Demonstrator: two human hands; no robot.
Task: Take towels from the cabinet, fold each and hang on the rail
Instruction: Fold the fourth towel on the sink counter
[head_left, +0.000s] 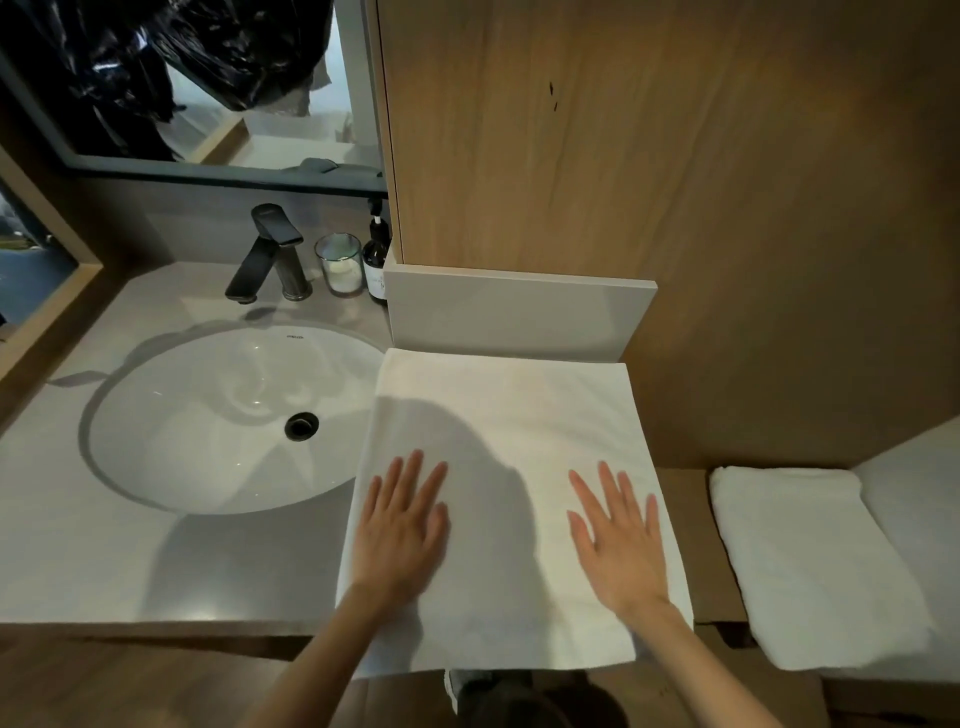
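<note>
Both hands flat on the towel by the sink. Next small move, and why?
Probably pinch the near edge of the towel, which hangs over the front of the counter, and fold it away toward the far edge. The left hand and right hand lie flat and open on it, so it looks smoothed, yet it is much larger than the folded towel to its right.

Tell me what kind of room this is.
Most likely a bathroom, perhaps a hotel's. A sink with a faucet sits in the counter below a mirror, a pump bottle stands behind it, and a white towel lies spread beside it.
</note>
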